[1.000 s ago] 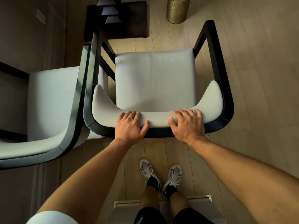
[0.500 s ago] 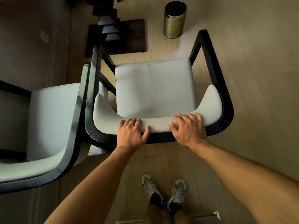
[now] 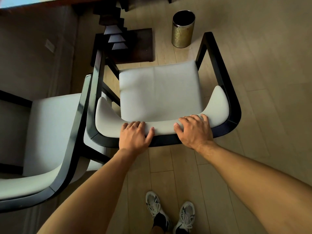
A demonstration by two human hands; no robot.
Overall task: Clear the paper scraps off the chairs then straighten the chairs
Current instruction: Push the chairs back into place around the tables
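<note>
A dark-framed armchair with a pale grey seat [image 3: 160, 92] stands in front of me, seen from behind its curved backrest. My left hand [image 3: 135, 135] grips the top of the backrest left of centre, fingers curled over the padded edge. My right hand [image 3: 195, 130] grips the same backrest right of centre. A second matching chair [image 3: 49, 132] stands at the left, its frame touching the first chair's left arm. No paper scraps show on either seat.
A brass-coloured waste bin [image 3: 183, 29] stands on the wooden floor beyond the chair's right front corner. A dark stepped table base on a square plate [image 3: 121, 43] lies beyond the chair's left front. My feet in white sneakers [image 3: 170, 211] stand behind the chair.
The chair under my hands has slid forward, away from me, toward the table base and bin. My feet have fallen farther behind it. Both hands keep the same hold.
</note>
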